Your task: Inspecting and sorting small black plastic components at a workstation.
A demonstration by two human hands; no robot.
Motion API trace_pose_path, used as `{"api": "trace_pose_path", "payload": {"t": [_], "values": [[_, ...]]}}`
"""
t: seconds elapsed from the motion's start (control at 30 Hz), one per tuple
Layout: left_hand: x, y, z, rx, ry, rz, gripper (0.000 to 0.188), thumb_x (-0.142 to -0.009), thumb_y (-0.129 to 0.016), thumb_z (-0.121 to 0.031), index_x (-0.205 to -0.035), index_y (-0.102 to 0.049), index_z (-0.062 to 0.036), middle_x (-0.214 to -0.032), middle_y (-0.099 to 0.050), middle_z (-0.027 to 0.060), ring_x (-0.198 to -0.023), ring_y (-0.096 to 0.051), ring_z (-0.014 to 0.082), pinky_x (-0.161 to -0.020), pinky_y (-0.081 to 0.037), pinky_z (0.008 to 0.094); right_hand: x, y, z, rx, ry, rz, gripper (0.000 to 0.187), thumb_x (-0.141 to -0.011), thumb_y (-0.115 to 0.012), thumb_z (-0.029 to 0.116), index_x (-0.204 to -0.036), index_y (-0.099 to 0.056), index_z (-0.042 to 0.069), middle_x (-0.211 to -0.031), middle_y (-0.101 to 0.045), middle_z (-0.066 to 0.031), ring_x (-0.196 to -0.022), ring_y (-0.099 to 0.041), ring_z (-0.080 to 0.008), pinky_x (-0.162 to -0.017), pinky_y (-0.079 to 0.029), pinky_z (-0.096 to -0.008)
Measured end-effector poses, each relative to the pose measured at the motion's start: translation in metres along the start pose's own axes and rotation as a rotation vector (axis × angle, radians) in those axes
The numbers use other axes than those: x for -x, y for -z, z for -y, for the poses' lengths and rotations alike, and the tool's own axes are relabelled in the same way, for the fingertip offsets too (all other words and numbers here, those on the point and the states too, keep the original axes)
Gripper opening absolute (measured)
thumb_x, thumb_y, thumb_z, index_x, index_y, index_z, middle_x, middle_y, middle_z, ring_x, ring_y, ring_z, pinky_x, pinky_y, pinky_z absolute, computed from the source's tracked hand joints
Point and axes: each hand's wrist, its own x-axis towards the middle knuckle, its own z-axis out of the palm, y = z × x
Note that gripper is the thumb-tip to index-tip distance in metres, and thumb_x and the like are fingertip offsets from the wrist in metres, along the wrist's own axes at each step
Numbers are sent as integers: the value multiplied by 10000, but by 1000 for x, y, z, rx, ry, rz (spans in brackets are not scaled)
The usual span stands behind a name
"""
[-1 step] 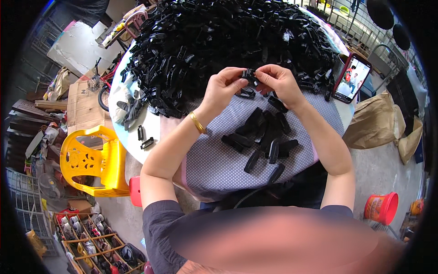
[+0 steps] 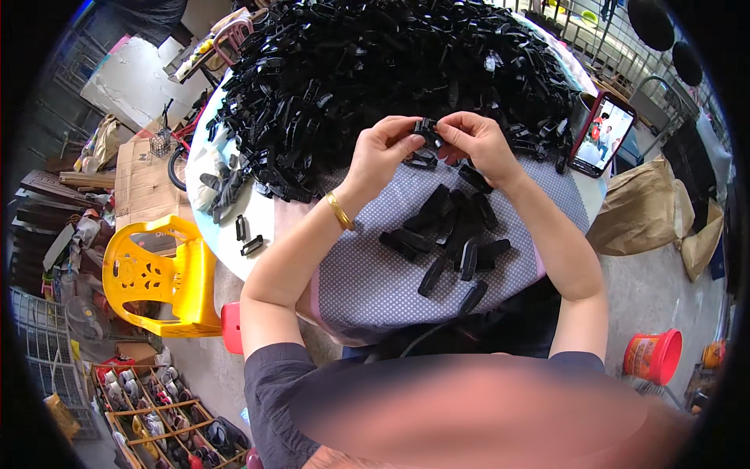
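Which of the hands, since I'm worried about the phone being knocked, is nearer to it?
The right. The right hand is left of the phone, apart from it; the left hand is farther left, beyond the small black piece.

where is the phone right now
In the head view, the dark red rectangular phone is at the right edge of the round table, just right of the heap of black plastic parts.

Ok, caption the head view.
Left hand and right hand hold a small black part near a heap of black parts.
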Motion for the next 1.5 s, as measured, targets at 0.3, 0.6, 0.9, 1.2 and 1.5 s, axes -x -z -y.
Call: {"api": "trace_pose_path", "payload": {"t": [0.3,0.6,0.9,1.2,1.5], "values": [[3,2,0,61,43,-39,303,-829,-611,7,-1131,-599,-2,-936,-648,45,-819,-580,77,-740,-490,214,3,-9,0,110,23,-33,190,-876,-604,179,-956,-593,6,-797,-620,-45,-644,-635,-138,-541,-524,-242],[3,-4,-6,514,99,-14,269,-867,-600,-100,-1117,-605,-3,-986,-646,62,-859,-596,112,-789,-484,232,7,-22,-10,459,328,-120,247,-866,-611,135,-1048,-545,-18,-814,-605,-51,-639,-597,-93,-561,-495,-214],[3,6,-11,344,-36,133,223,-849,-616,-93,-1053,-643,-7,-959,-656,92,-861,-613,155,-799,-494,245,18,-26,4,593,461,-32,190,-823,-668,136,-896,-638,-37,-667,-569,-24,-573,-501,-64,-506,-403,-217],[2,8,-16,446,105,97,217,-847,-617,-78,-1048,-644,1,-943,-661,62,-862,-602,112,-782,-486,228,18,-21,3,680,514,2,239,-777,-707,127,-948,-633,-23,-679,-555,-38,-604,-521,-86,-532,-423,-237],[27,-19,-43,-494,-234,489,389,-667,-781,-177,-1019,-647,-79,-840,-654,97,-737,-629,175,-682,-504,303,-2,48,18,908,288,185,295,-682,-724,180,-947,-671,63,-873,-656,-116,-700,-621,-230,-639,-496,-313]]}}
